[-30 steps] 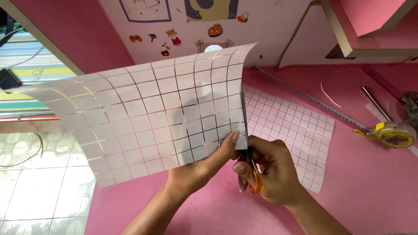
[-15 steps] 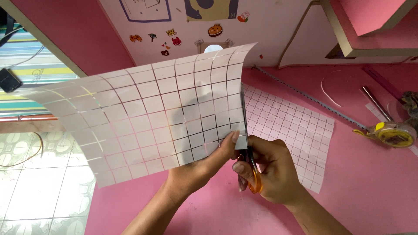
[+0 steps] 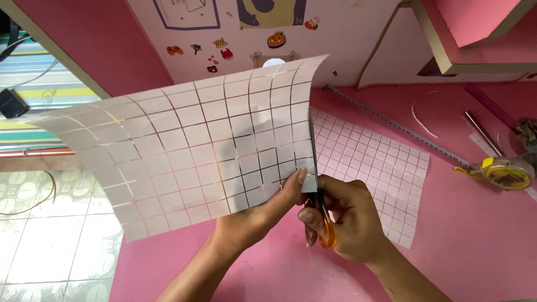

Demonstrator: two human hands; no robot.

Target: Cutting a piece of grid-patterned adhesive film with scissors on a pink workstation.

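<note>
Head view: pink tabletop (image 3: 475, 235) below, pale wall with small stickers (image 3: 221, 53) behind, tiled floor (image 3: 50, 240) off to the left.

Left hand (image 3: 263, 210) closed on the lower right edge of a large gridded sheet (image 3: 190, 145), thumb pressed on the front, fingers hidden behind it; sheet lifted clear of the tabletop, curling, mostly left of the scissors. Right hand (image 3: 347, 221) wrapped tight around orange-handled scissors (image 3: 320, 210), fingers through the loops, blades pointing up along the sheet's right edge, just touching the paper. How far apart the blades stand: cannot tell.

Second gridded sheet (image 3: 380, 162) flat on the tabletop, right of the scissors and partly under the right hand. Long ruler (image 3: 391, 123) slanting beyond that flat sheet. Yellow tape dispenser (image 3: 503, 170) well to the right of the scissors, near the edge of view, with a metal rod (image 3: 481, 131) just above it. Pink shelf (image 3: 475, 33) up at the top right.

Against half a second ago: hands, scissors and lifted sheet in the same places, same grips, no visible shift.
</note>
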